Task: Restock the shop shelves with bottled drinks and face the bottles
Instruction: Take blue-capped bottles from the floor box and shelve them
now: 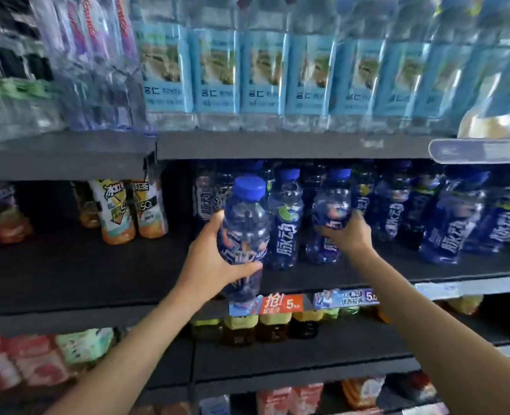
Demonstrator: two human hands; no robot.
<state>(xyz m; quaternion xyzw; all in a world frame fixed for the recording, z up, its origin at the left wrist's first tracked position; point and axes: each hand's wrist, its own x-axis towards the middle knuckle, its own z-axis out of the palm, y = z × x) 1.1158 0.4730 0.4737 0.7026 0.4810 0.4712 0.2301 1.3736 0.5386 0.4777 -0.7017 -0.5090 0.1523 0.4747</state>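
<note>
At the far left of the middle shelf (77,274), blurred reddish bottles (5,217) are seen, and next to them two orange-bottomed tea bottles (132,209) stand upright towards the back. A wide bare stretch of dark shelf lies in front of them.

Further right, a blue-capped bottle (244,232) is held upright in the left hand (214,259), with the fingers wrapped tightly round its labelled middle and the thumb laid across the front. The bottle is raised in front of the shelf edge, its base level with the price tags (280,304) clipped there; whether it touches the shelf cannot be told.

Just to its right, a blue bottle with a green patch (285,223) stands on the shelf. Beside that, a second blue bottle (330,217) is gripped by the right hand (349,235), whose fingers are closed round its right side at label height. This bottle appears to stand on the shelf near the front, in line with its neighbour.

To the right of the hands, a packed row of the same blue bottles (457,223) fills the shelf up to the frame edge.

Above, light-blue-labelled water bottles (262,73) are ranged along the upper shelf (277,145), with clear and purple-labelled bottles (77,55) at the left. Below, yellow-capped dark bottles (262,324) and pink packs (20,363) are seen, blurred.
</note>
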